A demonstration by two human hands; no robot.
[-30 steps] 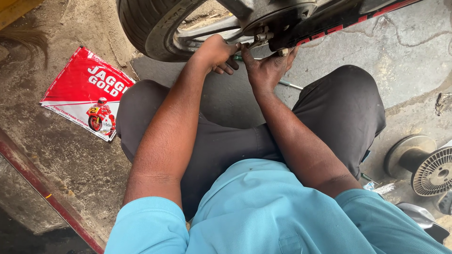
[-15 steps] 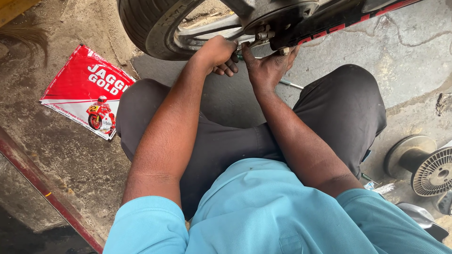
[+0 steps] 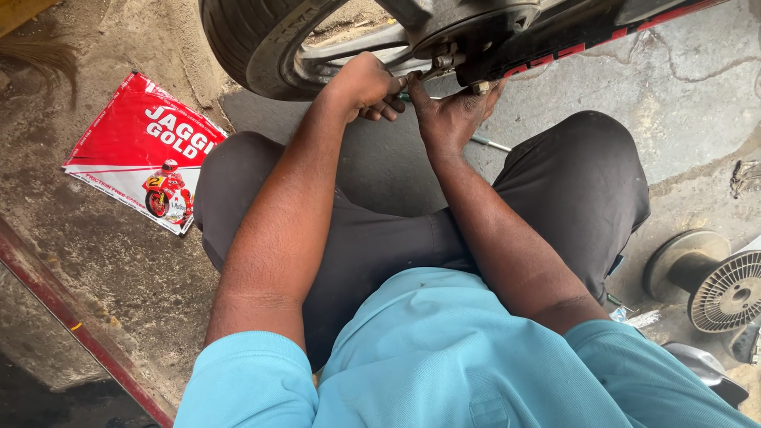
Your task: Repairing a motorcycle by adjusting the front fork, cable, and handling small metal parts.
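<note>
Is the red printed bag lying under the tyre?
No, the red printed bag lies flat on the floor, off to the side of the tyre.

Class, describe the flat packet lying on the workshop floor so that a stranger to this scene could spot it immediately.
Start at the motorcycle wheel at the top, where both hands work at the hub. Look down and left across the dirty concrete floor, beside the seated person's knee. There lies the packet: flat, bright red and white, picturing a racing motorcyclist, the only vivid thing there.

I see matt black rubber on the tyre (image 3: 238, 47), bare grey metal at the wheel hub (image 3: 468, 24), a glossy red printed packet (image 3: 143, 150), and rough, stained concrete floor (image 3: 103, 261).
</note>
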